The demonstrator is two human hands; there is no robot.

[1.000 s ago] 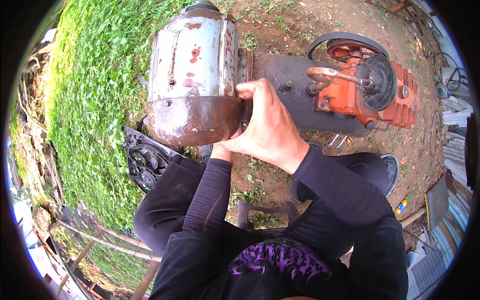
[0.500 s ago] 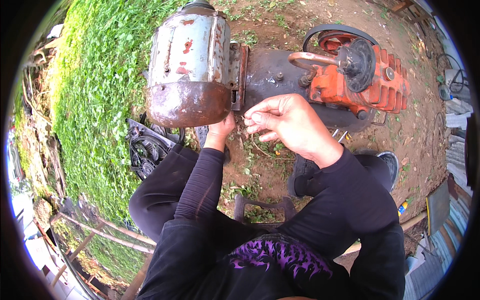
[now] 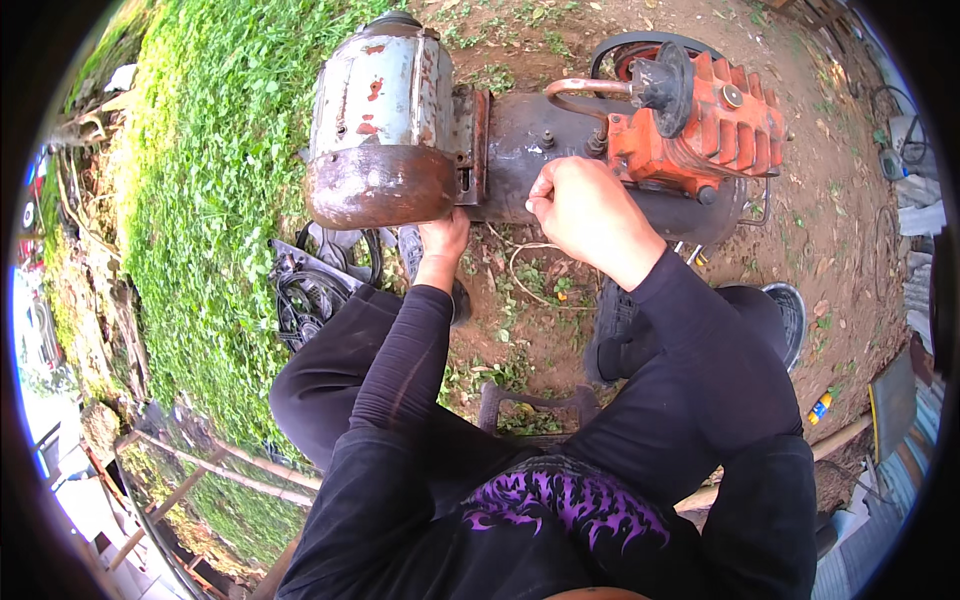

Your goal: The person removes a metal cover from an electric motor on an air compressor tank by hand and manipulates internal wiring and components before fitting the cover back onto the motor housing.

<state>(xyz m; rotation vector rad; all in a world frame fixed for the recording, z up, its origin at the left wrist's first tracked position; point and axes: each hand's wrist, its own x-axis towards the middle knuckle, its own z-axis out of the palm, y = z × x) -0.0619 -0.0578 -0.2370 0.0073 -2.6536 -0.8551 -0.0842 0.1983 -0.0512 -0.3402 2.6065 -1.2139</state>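
Note:
A worn grey-blue electric motor point(image 3: 385, 100) with a rusty brown end cover point(image 3: 380, 186) is mounted at the left end of a dark cylindrical tank point(image 3: 510, 130). My left hand point(image 3: 443, 240) reaches up beneath the motor by its rusty mounting bracket point(image 3: 478, 150); its fingertips are hidden there. In front of the tank, my right hand point(image 3: 595, 215) is closed, with thumb and fingers drawn together. Whatever it may hold is too small or hidden to make out. To its right, an orange finned compressor pump point(image 3: 700, 125) with a copper pipe point(image 3: 580, 95) sits on the tank.
Black cables and a frame-like part point(image 3: 310, 290) lie on the grass beside my left knee. A thin cord point(image 3: 515, 270) runs over the dirt between my feet. By my right knee is a round basin point(image 3: 787, 318); a yellow-and-blue bottle point(image 3: 821, 407) lies farther right.
My right hand has moved right and slightly up, away from the bracket, and its fingers are more curled. My left hand remains under the motor. The view has shifted a little.

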